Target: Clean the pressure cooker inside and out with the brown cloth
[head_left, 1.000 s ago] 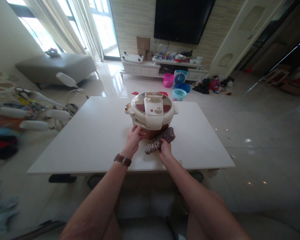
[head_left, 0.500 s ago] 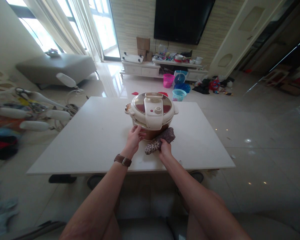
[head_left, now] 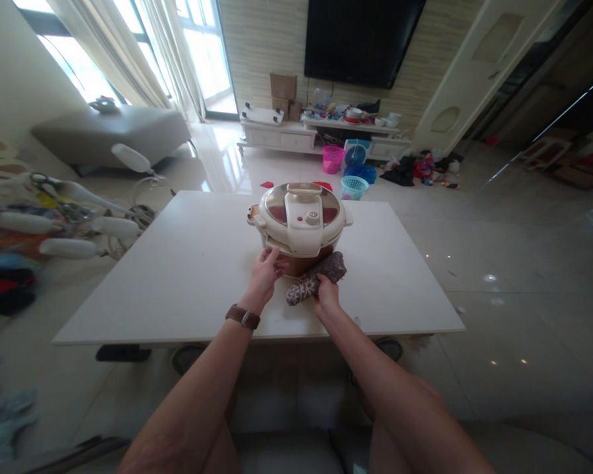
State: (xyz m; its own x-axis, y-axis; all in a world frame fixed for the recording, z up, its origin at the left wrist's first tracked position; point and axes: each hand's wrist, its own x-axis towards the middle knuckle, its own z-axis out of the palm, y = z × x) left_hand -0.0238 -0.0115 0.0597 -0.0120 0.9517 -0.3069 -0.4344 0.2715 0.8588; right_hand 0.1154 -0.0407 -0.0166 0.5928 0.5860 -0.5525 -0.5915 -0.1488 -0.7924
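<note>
A cream and brown pressure cooker [head_left: 300, 226] with its lid on stands on the white table [head_left: 188, 276]. My left hand [head_left: 265, 271] rests against the cooker's lower left side, fingers curled onto its base. My right hand [head_left: 326, 294] grips a brown patterned cloth [head_left: 316, 277] that lies bunched against the cooker's front right. A brown watch strap sits on my left wrist.
A drying rack [head_left: 64, 224] with clothes and hangers stands left of the table. A grey sofa [head_left: 109, 131] is at the back left. Beyond the table are a white TV cabinet [head_left: 321, 135], a pink basket [head_left: 333, 158] and a teal basket [head_left: 353, 187] on the glossy floor.
</note>
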